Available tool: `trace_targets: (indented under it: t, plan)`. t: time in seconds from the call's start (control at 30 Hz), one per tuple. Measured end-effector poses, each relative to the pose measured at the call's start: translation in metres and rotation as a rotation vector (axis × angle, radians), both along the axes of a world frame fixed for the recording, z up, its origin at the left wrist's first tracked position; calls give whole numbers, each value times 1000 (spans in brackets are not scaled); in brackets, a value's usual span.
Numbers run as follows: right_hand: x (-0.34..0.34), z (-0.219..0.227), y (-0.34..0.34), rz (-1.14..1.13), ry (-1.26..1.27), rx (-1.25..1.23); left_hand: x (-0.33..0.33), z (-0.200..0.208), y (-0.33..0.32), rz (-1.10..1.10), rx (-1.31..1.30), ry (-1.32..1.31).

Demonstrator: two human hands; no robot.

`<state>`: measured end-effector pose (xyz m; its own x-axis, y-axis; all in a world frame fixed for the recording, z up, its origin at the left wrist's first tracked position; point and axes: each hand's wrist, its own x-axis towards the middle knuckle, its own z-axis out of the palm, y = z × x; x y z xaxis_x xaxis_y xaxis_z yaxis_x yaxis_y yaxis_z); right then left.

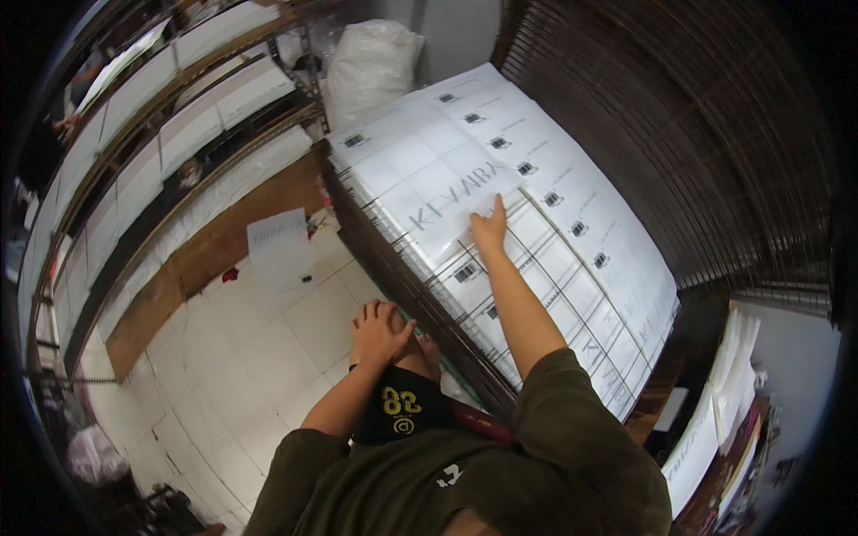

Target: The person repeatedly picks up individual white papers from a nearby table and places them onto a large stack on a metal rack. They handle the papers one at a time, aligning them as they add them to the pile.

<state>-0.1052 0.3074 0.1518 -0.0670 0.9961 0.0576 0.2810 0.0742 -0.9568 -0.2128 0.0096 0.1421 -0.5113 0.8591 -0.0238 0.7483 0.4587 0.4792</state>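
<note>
My right hand (488,228) reaches over a broad wire drying rack (527,210) and touches the near edge of a large white sheet (438,165). Its thumb and forefinger are spread apart; the other fingers are partly hidden. Large dark handwritten letters mark that sheet. More white sheets (594,210) with small dark printed squares cover the far side, and others show beneath the wire grid. My left hand (380,330) rests on my bent knee, fingers laid out and holding nothing.
Raised wire trays (679,143) stand at the right. Shelves of stacked white sheets (192,134) run along the left. A loose sheet (279,250) lies on the tiled floor (259,357). A white sack (371,67) stands behind the rack, and papers (715,411) fill the lower right.
</note>
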Motion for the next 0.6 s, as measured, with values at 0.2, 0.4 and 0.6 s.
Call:
trace_targets:
  t: [0.2, 0.4, 0.6]
  plan:
    - [-10, 7, -7, -40, -77, 34, -2, 2, -2, 7, -1, 6]
    - [-10, 15, -14, -157, -185, 18, 0, 11, 1, -8, -13, -29]
    - [91, 122, -94, -106, 382, -31, 2, -2, -3, 2, 34, -41]
